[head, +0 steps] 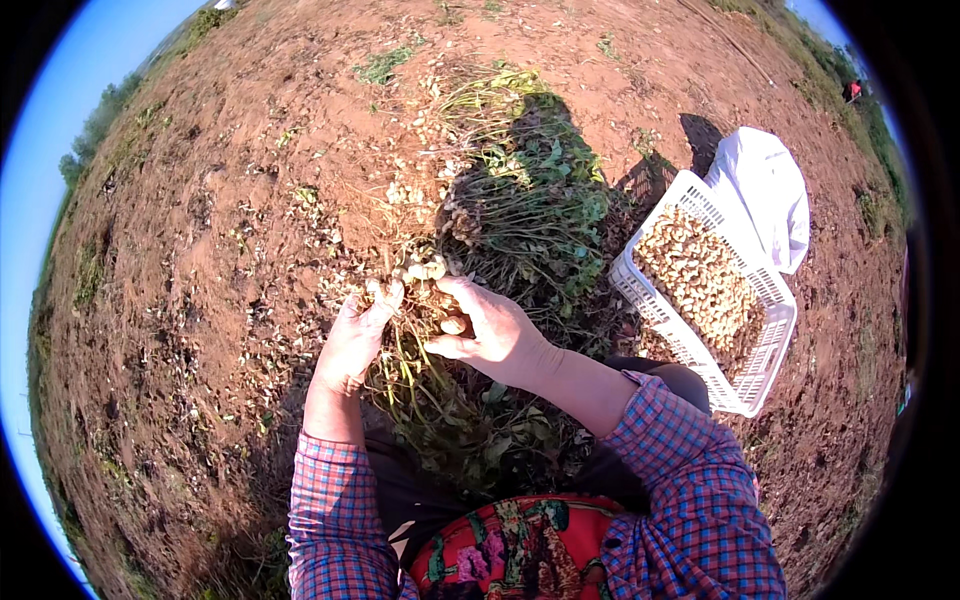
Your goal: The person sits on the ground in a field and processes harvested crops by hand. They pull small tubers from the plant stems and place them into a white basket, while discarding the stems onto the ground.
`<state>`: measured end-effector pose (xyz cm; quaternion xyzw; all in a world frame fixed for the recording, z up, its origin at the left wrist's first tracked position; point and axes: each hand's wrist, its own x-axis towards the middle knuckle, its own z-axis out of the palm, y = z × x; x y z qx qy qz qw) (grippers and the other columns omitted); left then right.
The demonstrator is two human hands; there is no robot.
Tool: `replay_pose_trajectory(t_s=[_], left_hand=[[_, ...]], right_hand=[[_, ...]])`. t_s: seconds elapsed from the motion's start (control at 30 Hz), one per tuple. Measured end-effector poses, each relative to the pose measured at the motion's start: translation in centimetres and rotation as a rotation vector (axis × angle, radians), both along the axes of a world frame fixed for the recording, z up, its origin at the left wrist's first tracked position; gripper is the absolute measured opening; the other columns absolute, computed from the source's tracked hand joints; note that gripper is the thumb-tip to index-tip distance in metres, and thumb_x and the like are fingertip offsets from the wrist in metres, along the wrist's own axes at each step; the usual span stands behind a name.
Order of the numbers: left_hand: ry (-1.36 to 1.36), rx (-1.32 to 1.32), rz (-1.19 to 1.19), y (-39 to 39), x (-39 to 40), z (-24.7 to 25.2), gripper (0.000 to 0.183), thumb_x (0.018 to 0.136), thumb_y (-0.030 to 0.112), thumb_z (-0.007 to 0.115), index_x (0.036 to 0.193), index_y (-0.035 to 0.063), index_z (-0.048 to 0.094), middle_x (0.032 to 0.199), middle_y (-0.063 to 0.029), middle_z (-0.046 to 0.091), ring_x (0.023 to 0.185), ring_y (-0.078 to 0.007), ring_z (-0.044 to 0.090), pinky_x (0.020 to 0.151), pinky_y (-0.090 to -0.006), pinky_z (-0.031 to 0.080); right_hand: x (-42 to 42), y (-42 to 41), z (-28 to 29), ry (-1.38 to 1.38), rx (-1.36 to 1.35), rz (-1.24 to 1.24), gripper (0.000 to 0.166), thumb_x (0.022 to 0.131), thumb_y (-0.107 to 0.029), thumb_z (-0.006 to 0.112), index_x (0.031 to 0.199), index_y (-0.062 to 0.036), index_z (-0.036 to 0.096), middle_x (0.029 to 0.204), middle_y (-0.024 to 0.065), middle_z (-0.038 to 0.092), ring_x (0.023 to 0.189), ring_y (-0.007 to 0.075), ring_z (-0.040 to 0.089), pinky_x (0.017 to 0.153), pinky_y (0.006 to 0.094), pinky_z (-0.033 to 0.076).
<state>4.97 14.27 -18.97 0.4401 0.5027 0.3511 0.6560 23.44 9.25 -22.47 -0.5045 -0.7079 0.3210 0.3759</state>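
Peanut pods (pixel 424 268) hang in a cluster on the roots of a pulled peanut plant (pixel 420 375), whose leafy stems lie towards my lap. On the left side of the cluster is my left hand (pixel 361 326), its thumb and fingers closed on pods. My right hand (pixel 491 326) is on the other side, fingers curled around the cluster, with a pod between thumb and fingers. Just beyond lies a heap of uprooted peanut plants (pixel 532 195), their roots and pods pointing left.
A white plastic crate (pixel 776 330) holding many peanut pods (pixel 697 270) stands to the right. Behind it is a white sack (pixel 765 187). Brown soil with dry leaf litter surrounds me. A person in red (pixel 853 91) is far off at the upper right.
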Motion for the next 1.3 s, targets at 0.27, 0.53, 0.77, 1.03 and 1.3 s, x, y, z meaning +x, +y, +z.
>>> replay_pose_trajectory(t_s=[0.27, 0.53, 0.77, 1.03, 1.3], left_hand=[[0.081, 0.118, -0.23, 1.3, -0.6, -1.5, 0.032, 0.082, 0.017, 0.07, 0.108, 0.0012, 0.06, 0.099, -0.0012, 0.064, 0.089, -0.0082, 0.056, 0.08, -0.0255, 0.046], [0.597, 0.461, -0.429, 0.8, 0.7, -0.9, 0.061, 0.064, 0.027, 0.083, 0.113, 0.0026, 0.057, 0.096, -0.0124, 0.067, 0.087, -0.0216, 0.064, 0.079, -0.0321, 0.05], [0.967, 0.879, -0.318, 0.8, 0.8, -1.8, 0.062, 0.064, 0.035, 0.077, 0.112, 0.0035, 0.054, 0.096, -0.0149, 0.063, 0.096, -0.0318, 0.058, 0.086, -0.0401, 0.044], [1.228, 0.915, -0.242, 0.8, 2.0, -4.2, 0.057, 0.072, 0.034, 0.068, 0.116, 0.0045, 0.049, 0.099, -0.0141, 0.06, 0.1, -0.0276, 0.055, 0.088, -0.0429, 0.039], [0.664, 0.736, -0.173, 4.5, -0.1, -5.5, 0.034, 0.079, 0.015, 0.068, 0.106, -0.0007, 0.056, 0.092, -0.0117, 0.065, 0.086, -0.0245, 0.062, 0.08, -0.0346, 0.048]], right_hand=[[1.6, 0.9, -1.8, -0.252, 0.172, 0.133, 0.035, 0.085, -0.032, 0.06, 0.098, -0.0036, 0.045, 0.085, 0.0124, 0.058, 0.081, 0.0307, 0.059, 0.069, 0.0392, 0.049], [2.7, 1.1, 0.3, -0.278, -0.198, 0.299, 0.04, 0.087, -0.041, 0.058, 0.084, -0.0017, 0.05, 0.069, 0.0167, 0.055, 0.068, 0.0306, 0.057, 0.064, 0.0369, 0.047], [0.8, 0.5, 0.6, 0.546, -0.938, 0.313, 0.036, 0.092, -0.04, 0.051, 0.078, -0.0069, 0.051, 0.06, -0.0019, 0.046, 0.047, 0.0067, 0.042, 0.042, 0.0222, 0.033], [-2.9, -1.5, 0.2, 0.993, -1.129, 0.21, 0.033, 0.093, -0.038, 0.05, 0.075, -0.0109, 0.048, 0.06, -0.0026, 0.045, 0.044, 0.0055, 0.037, 0.04, 0.0199, 0.026], [-4.0, -5.8, 3.8, 0.401, -0.546, 0.628, 0.037, 0.091, -0.036, 0.054, 0.075, -0.005, 0.044, 0.058, 0.0045, 0.047, 0.05, 0.0144, 0.05, 0.047, 0.028, 0.04]])
